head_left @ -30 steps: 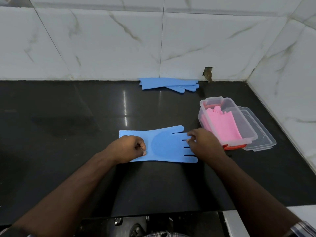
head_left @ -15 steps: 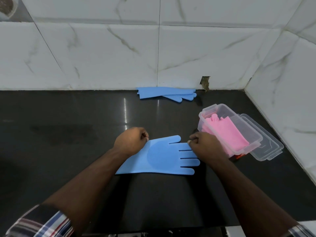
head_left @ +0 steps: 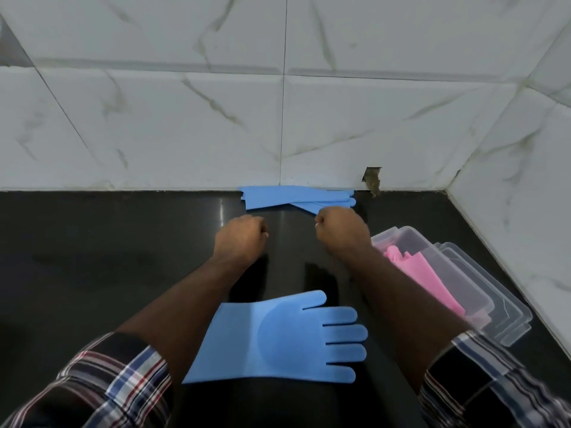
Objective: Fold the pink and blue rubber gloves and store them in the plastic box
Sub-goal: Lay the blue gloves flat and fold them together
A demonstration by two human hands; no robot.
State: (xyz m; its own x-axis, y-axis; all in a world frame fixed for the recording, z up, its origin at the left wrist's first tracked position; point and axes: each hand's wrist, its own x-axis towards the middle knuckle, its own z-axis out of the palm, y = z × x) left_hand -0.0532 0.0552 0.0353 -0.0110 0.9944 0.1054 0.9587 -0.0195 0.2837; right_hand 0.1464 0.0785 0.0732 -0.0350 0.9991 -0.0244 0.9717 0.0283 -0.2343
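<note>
One blue rubber glove (head_left: 278, 338) lies flat on the black counter near me, fingers pointing right, with neither hand on it. A second blue glove (head_left: 290, 197) lies against the back wall. My right hand (head_left: 340, 233) is at that glove's near edge with curled fingers and covers its thumb tip; a grip is not visible. My left hand (head_left: 242, 239) hovers just left of it, fingers curled, holding nothing. The clear plastic box (head_left: 432, 257) stands at the right with a folded pink glove (head_left: 426, 279) inside.
The box's clear lid (head_left: 506, 316) lies under and beside the box on its right. White marble-tiled walls close the counter at the back and right. A chipped hole (head_left: 372, 177) sits at the wall's base. Bare black counter (head_left: 108, 257) spreads to the left.
Both hands let go of the near blue glove and reached forward to the glove at the back wall. The near glove stays flat on the counter. The camera tilted down and forward.
</note>
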